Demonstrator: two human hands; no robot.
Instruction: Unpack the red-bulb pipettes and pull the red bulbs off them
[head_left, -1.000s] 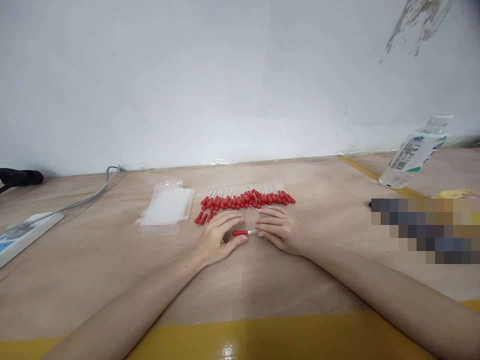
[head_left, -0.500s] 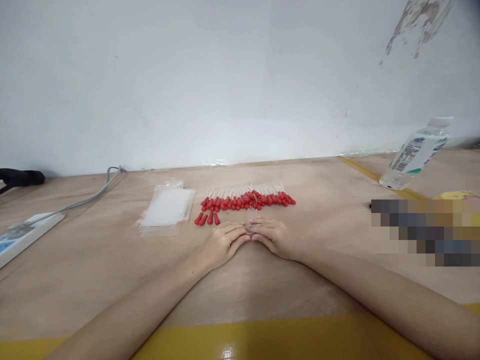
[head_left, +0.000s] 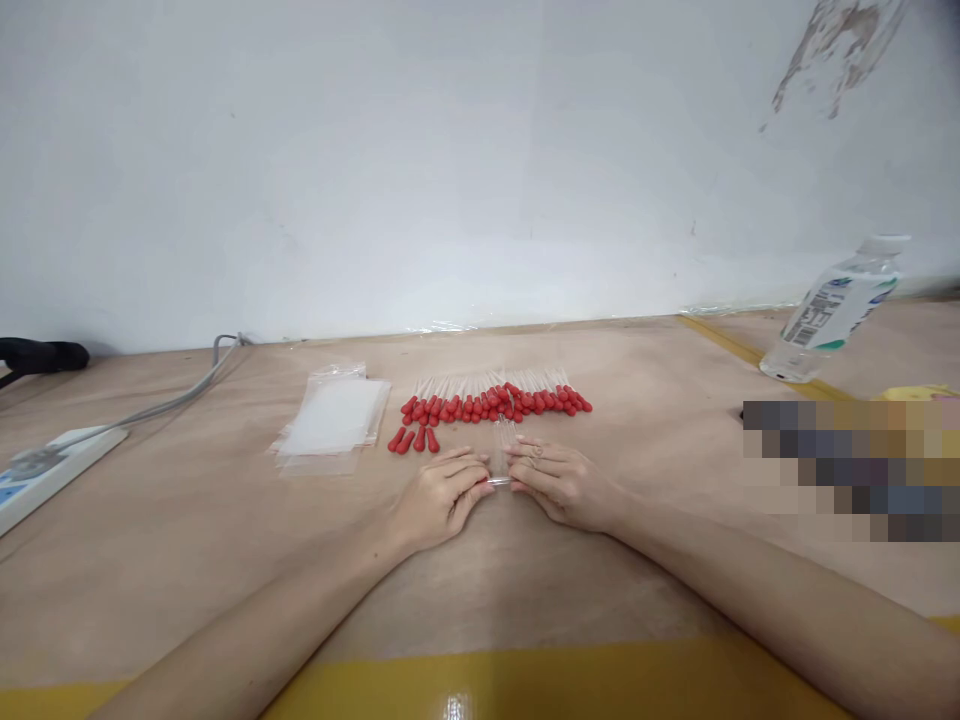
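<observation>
- Head view, held part: the left hand point(head_left: 442, 497) and right hand point(head_left: 562, 485) face each other low over the brown tabletop point(head_left: 187, 560), with a clear tube point(head_left: 499, 481) lying crosswise between their fingertips.
- Left grip: thumb and fingers are pressed together at the tube's left end, pinching what a sliver of red suggests is a red bulb point(head_left: 485, 481).
- Right grip: thumb and forefinger pinch the tube's other end; the remaining fingers lie over or beside several loose clear tubes point(head_left: 501, 437). Holding both ends in line would keep so thin a piece steady.
- Behind the hands, red-bulbed droppers point(head_left: 495, 402) lie in a crowded row, bulbs toward the person and stems toward the wall point(head_left: 450, 160), perhaps so the bulbs are easy to grasp.
- Four loose bulbs point(head_left: 420, 440) lie just in front of that row's left part, near the left hand; clear bags point(head_left: 334, 418) are stacked farther left, within reach yet out of the way.
- Hard to see: the left fingers cover most of the held bulb, so its fit on the tube cannot be told. The right hand hides part of the loose tubes, and their clear walls blend into the tabletop, so no count is safe.
- At the right, a pixelated patch point(head_left: 862, 470) masks whatever lies below the bottle point(head_left: 836, 312); the power strip point(head_left: 67, 455) is cut off at the left edge.
</observation>
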